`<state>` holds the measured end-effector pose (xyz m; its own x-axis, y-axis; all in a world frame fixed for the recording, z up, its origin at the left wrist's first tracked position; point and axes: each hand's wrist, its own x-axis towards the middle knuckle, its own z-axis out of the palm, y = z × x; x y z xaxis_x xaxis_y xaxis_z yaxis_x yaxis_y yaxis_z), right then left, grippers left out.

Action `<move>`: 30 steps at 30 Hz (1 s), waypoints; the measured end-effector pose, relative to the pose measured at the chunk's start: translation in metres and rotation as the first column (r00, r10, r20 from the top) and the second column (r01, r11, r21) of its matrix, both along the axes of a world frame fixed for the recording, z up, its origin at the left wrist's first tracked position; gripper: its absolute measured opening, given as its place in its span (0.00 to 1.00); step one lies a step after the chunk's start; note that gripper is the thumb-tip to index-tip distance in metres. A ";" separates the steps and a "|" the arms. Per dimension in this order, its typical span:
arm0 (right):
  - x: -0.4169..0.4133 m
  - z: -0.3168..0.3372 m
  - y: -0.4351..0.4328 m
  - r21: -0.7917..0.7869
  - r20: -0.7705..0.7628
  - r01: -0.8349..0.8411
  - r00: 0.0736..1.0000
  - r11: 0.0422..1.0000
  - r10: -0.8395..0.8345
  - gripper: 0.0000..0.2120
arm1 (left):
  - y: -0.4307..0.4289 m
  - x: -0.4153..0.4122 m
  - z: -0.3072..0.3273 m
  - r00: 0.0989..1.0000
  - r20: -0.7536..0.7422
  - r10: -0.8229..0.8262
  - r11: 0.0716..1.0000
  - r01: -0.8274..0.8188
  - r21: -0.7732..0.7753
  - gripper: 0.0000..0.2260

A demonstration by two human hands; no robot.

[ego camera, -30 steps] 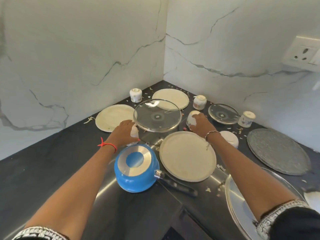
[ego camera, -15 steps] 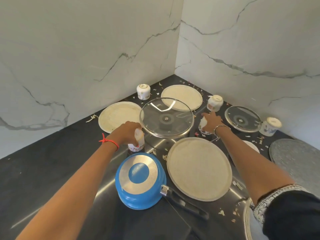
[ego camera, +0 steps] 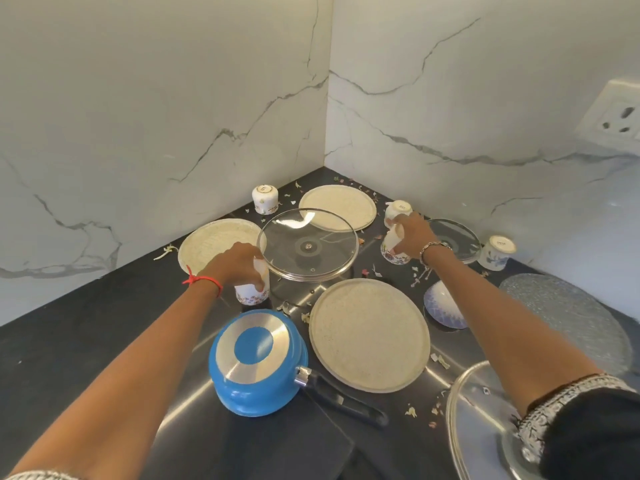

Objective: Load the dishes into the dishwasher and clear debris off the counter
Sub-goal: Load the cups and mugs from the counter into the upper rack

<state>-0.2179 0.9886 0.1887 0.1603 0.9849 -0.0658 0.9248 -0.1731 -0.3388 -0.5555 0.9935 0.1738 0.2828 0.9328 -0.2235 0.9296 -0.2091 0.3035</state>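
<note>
Both hands are curled round upturned cups: the left hand (ego camera: 239, 263) holds a floral cup (ego camera: 252, 293) just left of the big glass lid (ego camera: 308, 244), and the right hand (ego camera: 412, 233) grips a second floral cup (ego camera: 392, 250) right of that lid. Nearer on the dark counter (ego camera: 69, 341) sit an inverted blue saucepan (ego camera: 256, 362) and a speckled plate (ego camera: 369, 334), with debris (ego camera: 411, 411) scattered around.
</note>
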 end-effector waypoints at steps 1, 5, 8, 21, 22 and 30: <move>0.001 0.008 -0.005 0.007 0.000 0.000 1.000 1.000 0.000 0.33 | -0.002 0.003 0.006 1.000 0.013 0.019 0.999 -0.019 0.028 0.28; 0.004 0.034 -0.043 0.048 -0.019 -0.004 1.000 0.999 0.005 0.32 | -0.025 0.027 0.031 0.997 0.077 0.008 0.987 -0.020 0.159 0.25; 0.007 0.044 -0.079 0.083 -0.020 -0.025 0.999 0.996 0.027 0.32 | -0.055 0.049 0.044 0.987 0.161 -0.014 0.984 -0.015 0.178 0.25; 0.009 0.056 -0.232 0.109 0.030 -0.126 0.992 0.986 0.123 0.31 | -0.207 0.099 0.042 0.966 0.236 -0.110 0.985 0.075 0.156 0.32; 0.008 0.057 -0.244 0.113 0.023 -0.122 0.992 0.986 0.120 0.31 | -0.217 0.100 0.041 0.968 0.226 -0.114 0.985 0.080 0.155 0.33; -0.006 0.059 -0.351 0.164 -0.043 -0.048 0.997 0.985 0.056 0.31 | -0.300 0.102 0.032 0.959 0.223 -0.178 0.973 0.137 0.188 0.32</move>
<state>-0.2242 0.6378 0.2473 0.1090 0.9900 0.0901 0.9132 -0.0640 -0.4024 -0.4536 0.6933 0.2057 0.4545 0.8904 0.0241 0.7867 -0.4140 0.4580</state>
